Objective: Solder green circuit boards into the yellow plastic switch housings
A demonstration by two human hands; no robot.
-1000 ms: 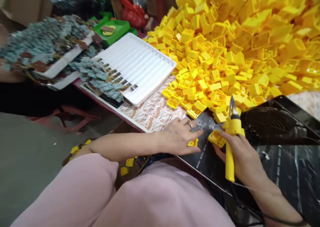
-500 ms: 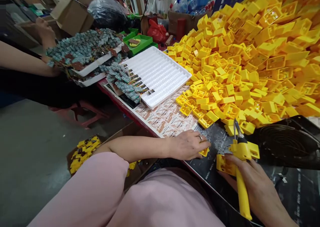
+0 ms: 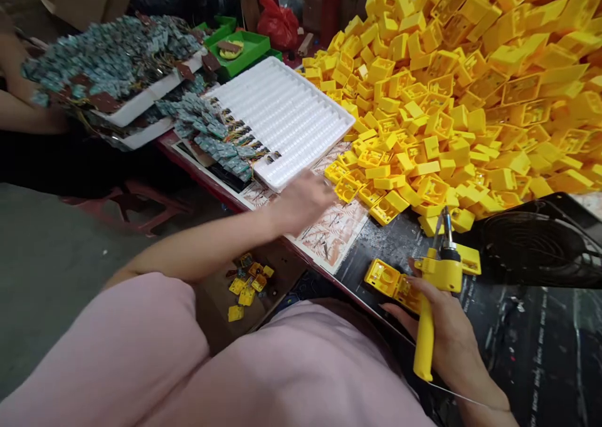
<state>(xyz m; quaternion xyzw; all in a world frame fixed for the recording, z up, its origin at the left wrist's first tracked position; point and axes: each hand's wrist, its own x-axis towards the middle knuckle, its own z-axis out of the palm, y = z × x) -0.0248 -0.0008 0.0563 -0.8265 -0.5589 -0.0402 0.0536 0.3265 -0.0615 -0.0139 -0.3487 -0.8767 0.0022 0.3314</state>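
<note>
My left hand [image 3: 305, 202] is over the table's front edge, near the lower corner of a white ribbed tray [image 3: 291, 120]; it is smeared by motion and its fingers are unclear. In my right hand [image 3: 446, 317] is a yellow soldering gun [image 3: 426, 336] with its metal tip pointing away from me. A yellow open case [image 3: 383, 278] lies on the black mat beside that hand's fingers. Bundles of small teal parts with wires [image 3: 221, 145] lie along the tray's left edge.
A large heap of yellow cases [image 3: 451, 113] fills the right and back. A black fan [image 3: 540, 242] lies at the right. At the left are stacked trays of teal parts [image 3: 117, 63] and another person's arm. Below the table edge, a box holds several yellow pieces [image 3: 247, 295].
My left hand has moved from the mat up and left towards the white tray, away from the yellow piece it was on. My right hand has shifted slightly left with the soldering gun. The view has tilted down.
</note>
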